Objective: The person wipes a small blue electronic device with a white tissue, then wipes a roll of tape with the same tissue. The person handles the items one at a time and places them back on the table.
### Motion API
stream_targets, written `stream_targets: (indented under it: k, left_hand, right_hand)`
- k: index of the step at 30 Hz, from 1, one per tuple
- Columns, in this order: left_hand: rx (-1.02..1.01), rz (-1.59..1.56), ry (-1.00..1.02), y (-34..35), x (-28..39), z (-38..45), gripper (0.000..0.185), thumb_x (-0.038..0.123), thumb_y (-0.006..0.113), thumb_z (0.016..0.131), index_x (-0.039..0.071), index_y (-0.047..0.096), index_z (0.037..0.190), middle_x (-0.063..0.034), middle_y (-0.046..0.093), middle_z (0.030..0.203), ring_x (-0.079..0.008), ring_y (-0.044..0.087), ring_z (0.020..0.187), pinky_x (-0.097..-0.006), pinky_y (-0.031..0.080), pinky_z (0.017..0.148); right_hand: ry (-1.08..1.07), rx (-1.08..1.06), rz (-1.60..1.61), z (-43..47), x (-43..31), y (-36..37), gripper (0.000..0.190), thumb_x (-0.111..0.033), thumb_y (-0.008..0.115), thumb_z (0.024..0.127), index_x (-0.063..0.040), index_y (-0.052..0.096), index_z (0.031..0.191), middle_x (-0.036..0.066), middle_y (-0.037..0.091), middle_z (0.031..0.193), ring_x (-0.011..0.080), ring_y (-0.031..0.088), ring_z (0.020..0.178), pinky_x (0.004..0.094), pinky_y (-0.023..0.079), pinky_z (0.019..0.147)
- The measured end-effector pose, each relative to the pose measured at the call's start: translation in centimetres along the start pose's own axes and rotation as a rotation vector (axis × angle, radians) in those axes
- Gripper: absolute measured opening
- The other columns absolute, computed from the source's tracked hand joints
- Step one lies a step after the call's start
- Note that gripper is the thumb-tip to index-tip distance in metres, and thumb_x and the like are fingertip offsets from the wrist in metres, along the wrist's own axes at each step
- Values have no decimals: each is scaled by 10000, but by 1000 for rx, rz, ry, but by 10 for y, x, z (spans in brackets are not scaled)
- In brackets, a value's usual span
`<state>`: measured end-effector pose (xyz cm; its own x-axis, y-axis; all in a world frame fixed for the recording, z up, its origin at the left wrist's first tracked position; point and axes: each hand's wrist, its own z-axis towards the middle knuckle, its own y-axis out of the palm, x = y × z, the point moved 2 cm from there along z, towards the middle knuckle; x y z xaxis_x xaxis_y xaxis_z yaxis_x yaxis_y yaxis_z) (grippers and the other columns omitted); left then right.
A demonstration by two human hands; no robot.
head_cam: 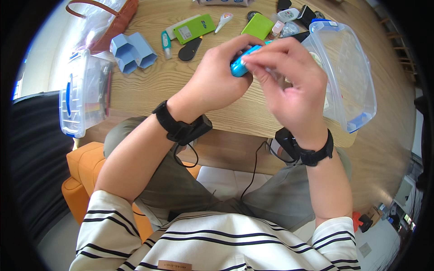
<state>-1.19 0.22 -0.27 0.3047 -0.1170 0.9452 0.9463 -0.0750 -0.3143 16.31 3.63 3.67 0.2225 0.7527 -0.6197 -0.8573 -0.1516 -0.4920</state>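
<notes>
My left hand (217, 76) is closed around a small glossy bright-blue object (241, 64) above the wooden table (162, 88). What kind of object it is cannot be told, since fingers hide much of it. The fingertips of my right hand (291, 81) pinch at its near end, where a small whitish bit shows between them. Beyond the hands lie a green rectangular case (194, 28), a second green case (258, 26), a teal-capped tube (166, 44), a dark rounded object (190, 49) and a white nozzle-tipped bottle (223, 21).
At the left stand a light-blue hexagonal holder (133, 50), a brown-handled bag (118, 25) and a clear box with blue latches (76, 96). A clear plastic bin (352, 74) sits tilted at the right, near a white remote (288, 15) and several small items. Black cables hang from both wrist straps.
</notes>
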Motion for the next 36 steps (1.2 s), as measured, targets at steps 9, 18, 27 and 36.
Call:
stream_targets:
  k: [9, 18, 27, 36]
  left_hand:
    - [5, -63, -3, 2, -3, -1, 520, -51, 623, 941, 53, 655, 1450, -73, 740, 1197, -132, 705, 1075, -294, 621, 729]
    - [-61, -217, -233, 1, -7, 1, 549, 70, 790, 935, 73, 612, 1453, -132, 749, 1091, -254, 756, 956, -395, 639, 874]
    - [-257, -753, -363, -2, 1, 2, 586, 522, 458, 1223, 132, 459, 1661, -91, 642, 1351, -217, 730, 1036, -366, 608, 671]
    - [-256, -850, -618, 6, -14, 2, 582, 636, 356, 1217, 126, 603, 1351, -65, 647, 1096, -205, 670, 755, -308, 393, 509]
  right_hand:
    - [166, 130, 66, -3, 21, 0, 104, 29, 841, 964, -11, 832, 1060, 90, 758, 977, 199, 789, 814, 311, 617, 684]
    - [-21, 18, -19, -4, 2, 10, 148, 9, 863, 928, -42, 830, 1063, 96, 758, 998, 262, 747, 802, 348, 596, 703]
    - [219, 153, 87, 1, 35, -5, 91, -27, 822, 989, -21, 842, 1078, 92, 789, 1014, 240, 767, 883, 330, 608, 796]
    - [75, 115, 7, -1, 24, 4, 136, 34, 793, 960, -41, 836, 1065, 98, 792, 1072, 272, 771, 901, 348, 619, 802]
